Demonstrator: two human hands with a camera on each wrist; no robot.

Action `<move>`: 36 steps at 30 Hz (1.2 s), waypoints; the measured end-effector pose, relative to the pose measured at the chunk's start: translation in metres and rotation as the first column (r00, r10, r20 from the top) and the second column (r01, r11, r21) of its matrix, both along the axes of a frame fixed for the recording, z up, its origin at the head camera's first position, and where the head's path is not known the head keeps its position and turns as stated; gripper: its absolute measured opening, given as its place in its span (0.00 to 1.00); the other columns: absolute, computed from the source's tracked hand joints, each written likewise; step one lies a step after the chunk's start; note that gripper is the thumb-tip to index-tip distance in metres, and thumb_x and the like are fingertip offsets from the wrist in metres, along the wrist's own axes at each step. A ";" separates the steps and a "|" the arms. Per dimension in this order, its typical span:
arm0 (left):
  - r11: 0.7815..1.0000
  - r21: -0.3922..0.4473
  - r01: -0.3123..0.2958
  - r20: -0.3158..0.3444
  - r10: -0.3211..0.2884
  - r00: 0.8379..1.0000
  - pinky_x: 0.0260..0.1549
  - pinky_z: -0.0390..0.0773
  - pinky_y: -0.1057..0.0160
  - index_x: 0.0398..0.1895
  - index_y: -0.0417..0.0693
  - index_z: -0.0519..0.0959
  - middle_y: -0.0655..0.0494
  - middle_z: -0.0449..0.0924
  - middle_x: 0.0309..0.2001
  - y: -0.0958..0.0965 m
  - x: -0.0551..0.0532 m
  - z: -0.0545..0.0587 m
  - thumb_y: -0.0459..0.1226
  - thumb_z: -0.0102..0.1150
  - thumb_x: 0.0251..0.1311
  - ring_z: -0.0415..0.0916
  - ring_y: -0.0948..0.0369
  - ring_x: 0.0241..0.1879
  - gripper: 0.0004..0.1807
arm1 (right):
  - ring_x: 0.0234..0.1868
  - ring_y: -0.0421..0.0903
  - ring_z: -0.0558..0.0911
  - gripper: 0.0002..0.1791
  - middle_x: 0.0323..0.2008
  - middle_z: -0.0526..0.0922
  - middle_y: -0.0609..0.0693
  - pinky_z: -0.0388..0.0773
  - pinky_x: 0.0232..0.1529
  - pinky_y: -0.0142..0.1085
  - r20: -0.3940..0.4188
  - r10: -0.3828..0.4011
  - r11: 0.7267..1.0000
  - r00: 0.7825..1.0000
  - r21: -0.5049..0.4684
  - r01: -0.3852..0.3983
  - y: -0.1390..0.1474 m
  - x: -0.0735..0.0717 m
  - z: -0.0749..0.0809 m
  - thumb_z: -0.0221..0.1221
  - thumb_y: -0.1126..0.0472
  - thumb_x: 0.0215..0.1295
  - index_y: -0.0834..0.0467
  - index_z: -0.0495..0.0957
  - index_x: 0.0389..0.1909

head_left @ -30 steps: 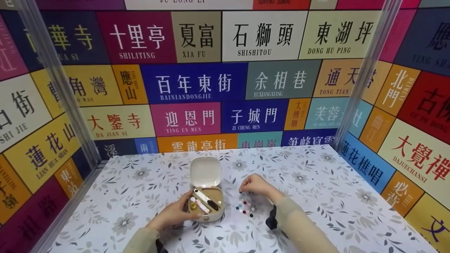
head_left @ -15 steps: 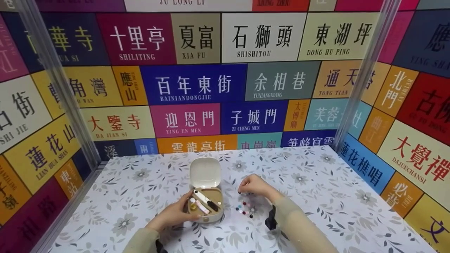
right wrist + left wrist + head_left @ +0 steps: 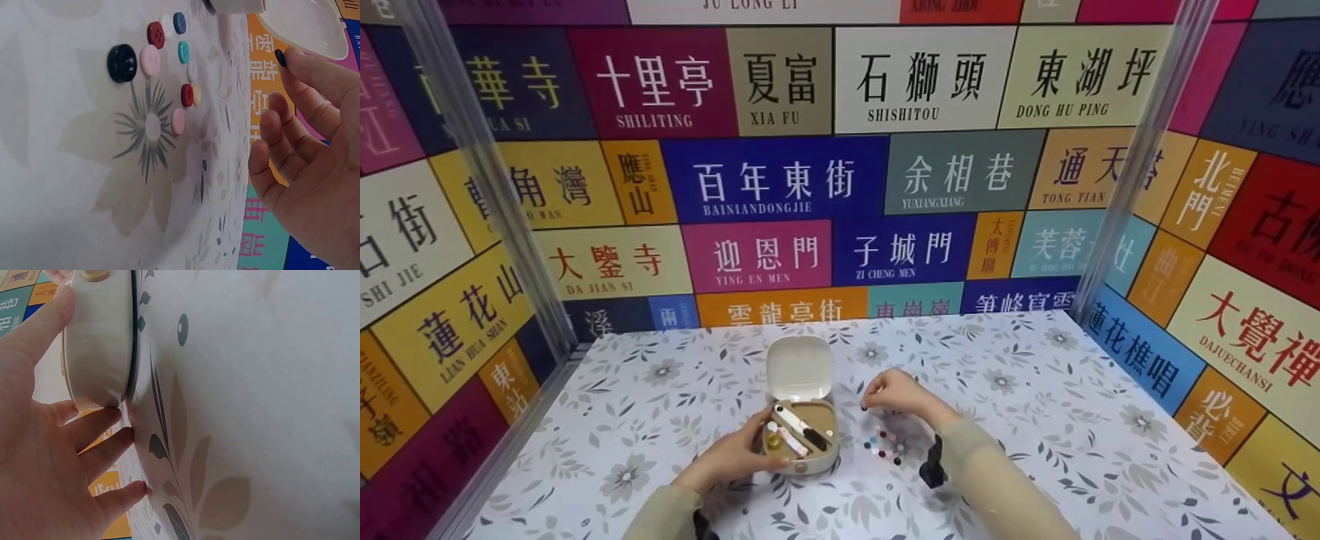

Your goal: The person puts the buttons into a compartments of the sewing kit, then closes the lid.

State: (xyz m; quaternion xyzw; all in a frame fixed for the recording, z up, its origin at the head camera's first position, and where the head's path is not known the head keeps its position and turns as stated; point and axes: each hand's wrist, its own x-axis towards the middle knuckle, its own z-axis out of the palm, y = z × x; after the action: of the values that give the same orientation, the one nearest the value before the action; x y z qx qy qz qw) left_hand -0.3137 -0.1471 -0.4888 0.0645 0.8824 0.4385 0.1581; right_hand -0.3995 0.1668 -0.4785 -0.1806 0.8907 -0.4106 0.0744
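Observation:
A small cream box with its hinged lid raised stands on the table. My left hand grips its left side, thumb at the front and fingers along the wall, as the left wrist view also shows. Inside lie a white stick-like tool with a black end, a pink-and-white item and a small gold piece. Right of the box and above the table, my right hand pinches a dark button between thumb and index finger; its other fingers are loosely bent.
Several loose buttons in red, pink, blue, white and black, among them a black button, lie right of the box and nearer me than my right hand. The table wears a flower-patterned cover and meets colourful lettered panels behind.
My right hand has shifted slightly left toward the box, still pinching the dark button. The left hand and box stay in place.

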 end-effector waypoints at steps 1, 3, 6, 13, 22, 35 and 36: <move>1.000 0.001 0.003 0.000 -0.003 1.000 0.65 0.49 0.34 0.77 0.54 0.51 0.39 0.54 0.73 0.000 0.000 0.000 0.57 0.74 0.41 0.52 0.39 0.70 0.61 | 0.15 0.37 0.63 0.05 0.23 0.83 0.48 0.62 0.16 0.30 0.000 0.005 1.000 1.000 -0.003 -0.005 -0.001 0.000 0.001 0.67 0.60 0.56 0.57 0.86 0.26; 1.000 0.000 0.009 -0.010 -0.009 1.000 0.65 0.51 0.35 0.77 0.54 0.51 0.39 0.55 0.72 -0.001 -0.001 0.000 0.57 0.75 0.42 0.53 0.39 0.69 0.61 | 0.14 0.36 0.60 0.05 0.24 0.84 0.49 0.60 0.15 0.29 -0.006 0.018 1.000 1.000 -0.013 -0.018 -0.003 -0.001 0.002 0.67 0.60 0.56 0.58 0.86 0.25; 1.000 -0.013 0.015 -0.024 -0.015 1.000 0.66 0.53 0.37 0.77 0.54 0.51 0.38 0.57 0.72 -0.001 -0.003 0.000 0.57 0.75 0.42 0.55 0.39 0.69 0.60 | 0.14 0.37 0.57 0.05 0.26 0.85 0.48 0.57 0.15 0.29 -0.012 0.037 0.999 0.999 -0.028 -0.037 -0.007 -0.002 0.002 0.66 0.61 0.56 0.59 0.85 0.25; 1.000 0.003 -0.005 0.004 0.005 1.000 0.66 0.51 0.36 0.77 0.54 0.51 0.39 0.56 0.72 -0.001 -0.003 0.000 0.56 0.75 0.41 0.53 0.40 0.70 0.61 | 0.14 0.36 0.60 0.05 0.25 0.84 0.45 0.61 0.16 0.29 -0.022 0.058 0.998 0.998 -0.016 -0.059 -0.017 -0.003 0.001 0.67 0.62 0.55 0.60 0.86 0.26; 1.000 -0.009 0.005 0.004 -0.005 1.000 0.65 0.52 0.35 0.77 0.55 0.51 0.40 0.56 0.72 -0.001 -0.004 -0.003 0.57 0.74 0.42 0.54 0.40 0.69 0.60 | 0.17 0.37 0.65 0.04 0.25 0.84 0.45 0.64 0.19 0.29 -0.040 0.067 0.998 0.997 -0.009 -0.067 -0.024 0.000 0.002 0.67 0.62 0.54 0.60 0.86 0.26; 0.999 -0.029 0.037 -0.064 -0.039 0.997 0.63 0.57 0.36 0.77 0.53 0.52 0.37 0.59 0.70 -0.002 -0.001 -0.001 0.58 0.73 0.44 0.59 0.39 0.67 0.59 | 0.18 0.36 0.70 0.05 0.23 0.84 0.45 0.67 0.20 0.27 -0.048 0.100 0.994 0.994 -0.049 -0.102 -0.037 0.004 -0.001 0.66 0.65 0.54 0.63 0.85 0.28; 0.999 -0.024 0.044 -0.072 -0.046 0.996 0.64 0.57 0.36 0.77 0.52 0.52 0.37 0.59 0.70 -0.002 0.000 -0.001 0.57 0.73 0.45 0.58 0.39 0.67 0.58 | 0.19 0.36 0.71 0.05 0.24 0.84 0.46 0.68 0.21 0.27 -0.050 0.104 0.993 0.993 -0.056 -0.107 -0.038 0.004 -0.002 0.66 0.65 0.54 0.64 0.85 0.28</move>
State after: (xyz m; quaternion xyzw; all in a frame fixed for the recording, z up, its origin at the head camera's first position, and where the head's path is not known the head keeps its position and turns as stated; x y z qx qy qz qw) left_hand -0.3141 -0.1495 -0.4899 0.0986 0.8907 0.4222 0.1364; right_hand -0.3958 0.1285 -0.4800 -0.2391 0.8689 -0.4277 0.0696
